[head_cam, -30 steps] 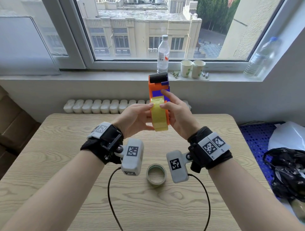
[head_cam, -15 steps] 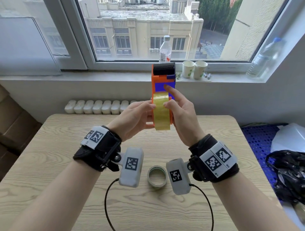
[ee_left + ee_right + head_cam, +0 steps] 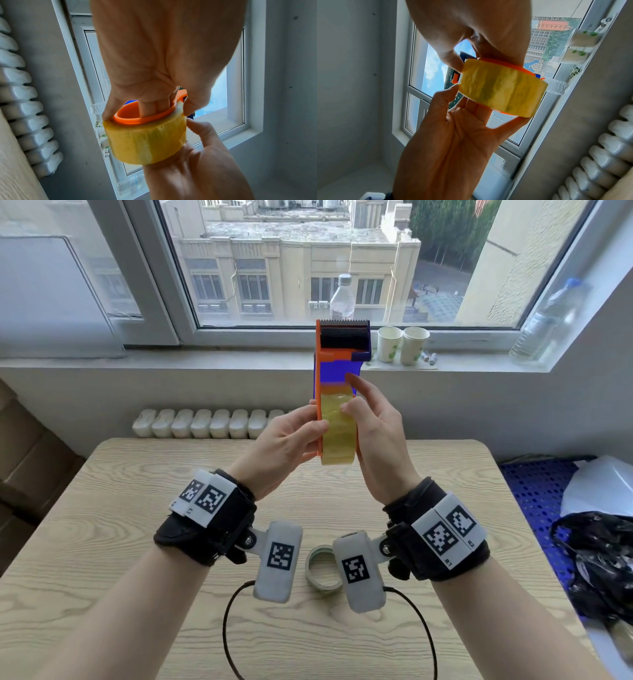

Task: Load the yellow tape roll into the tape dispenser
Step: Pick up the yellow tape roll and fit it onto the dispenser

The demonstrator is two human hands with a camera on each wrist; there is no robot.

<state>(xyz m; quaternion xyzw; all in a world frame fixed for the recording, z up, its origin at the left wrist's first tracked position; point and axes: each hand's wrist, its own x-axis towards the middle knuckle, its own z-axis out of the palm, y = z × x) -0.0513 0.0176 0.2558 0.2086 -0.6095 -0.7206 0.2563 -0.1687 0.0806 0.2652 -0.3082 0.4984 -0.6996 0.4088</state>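
Note:
I hold the orange and blue tape dispenser upright above the table, its black toothed end on top. The yellow tape roll sits on the dispenser's orange hub. My left hand grips the dispenser from the left. Its fingers reach inside the hub and its thumb lies on the roll. My right hand cups the roll's right side. Its thumb presses the roll's face and its index finger points up along the blue plate. In the right wrist view its fingertips pinch the roll at its edge.
An empty tape core ring lies on the wooden table below my wrists. On the windowsill stand a bottle, two paper cups and another bottle. A black bag lies to the right and a radiator runs behind the table.
Both hands have lifted the dispenser and roll slightly higher and farther from me. The holds of both hands look much the same.

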